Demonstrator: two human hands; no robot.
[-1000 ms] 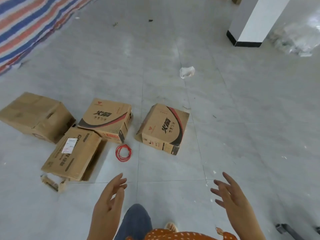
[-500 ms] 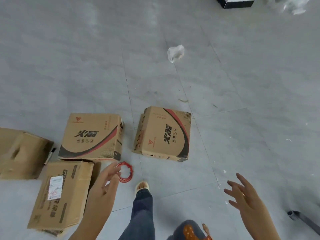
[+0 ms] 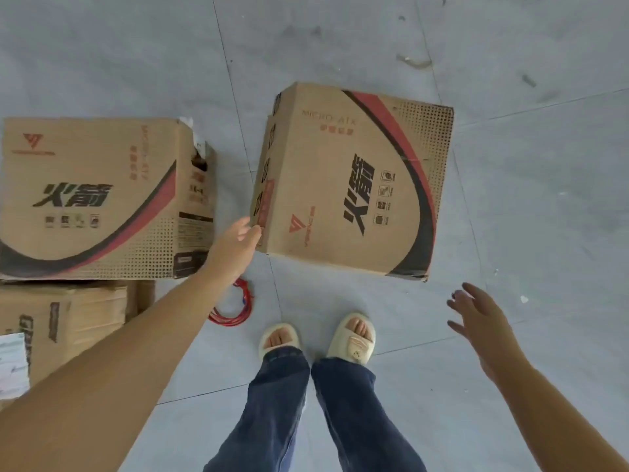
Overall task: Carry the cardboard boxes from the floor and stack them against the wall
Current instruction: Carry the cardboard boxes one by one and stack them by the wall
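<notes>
While we are bending over the printed cardboard box (image 3: 354,185) on the floor (image 3: 510,199), our left hand (image 3: 235,247) is touching its near-left corner, fingers (image 3: 250,229) unclenched; our right hand (image 3: 483,321), spread and empty, is hanging apart from its right side.

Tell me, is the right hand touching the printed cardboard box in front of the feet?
No, the right hand hovers open, apart from the printed cardboard box; only the left hand reaches its corner.
</notes>
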